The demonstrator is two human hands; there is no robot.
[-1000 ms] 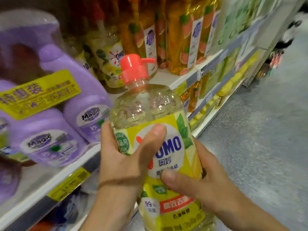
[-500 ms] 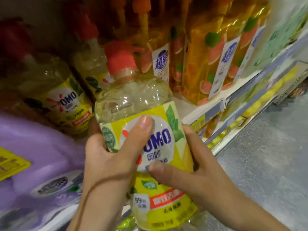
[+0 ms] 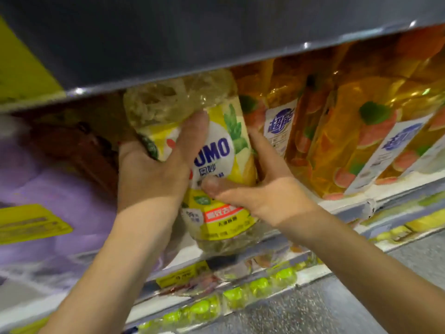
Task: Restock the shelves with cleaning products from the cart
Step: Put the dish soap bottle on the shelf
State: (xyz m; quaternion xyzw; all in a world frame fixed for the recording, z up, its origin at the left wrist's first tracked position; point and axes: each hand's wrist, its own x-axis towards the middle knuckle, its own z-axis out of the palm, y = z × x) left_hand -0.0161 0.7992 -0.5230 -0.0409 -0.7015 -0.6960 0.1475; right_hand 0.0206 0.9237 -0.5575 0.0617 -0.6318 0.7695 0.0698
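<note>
L hand [image 3: 154, 174] & R hand [image 3: 262, 196] each curled round OMO bottle [image 3: 216, 150], thumbs on label. Bottle tilted, top hidden behind upper shelf [image 3: 168, 44]; orange bottles [image 3: 337, 141] at 3 o'clock, purple bottles [image 3: 60, 201] at 9.

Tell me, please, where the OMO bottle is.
Head view, centre: the OMO bottle, gripped by left hand and right hand, between purple packs and orange bottles.

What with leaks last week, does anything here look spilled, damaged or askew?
Only the bottle is askew: the left hand and right hand hold it tilted, top leaning left under the upper shelf. Its cap is hidden. No spill or damage shows.
</note>
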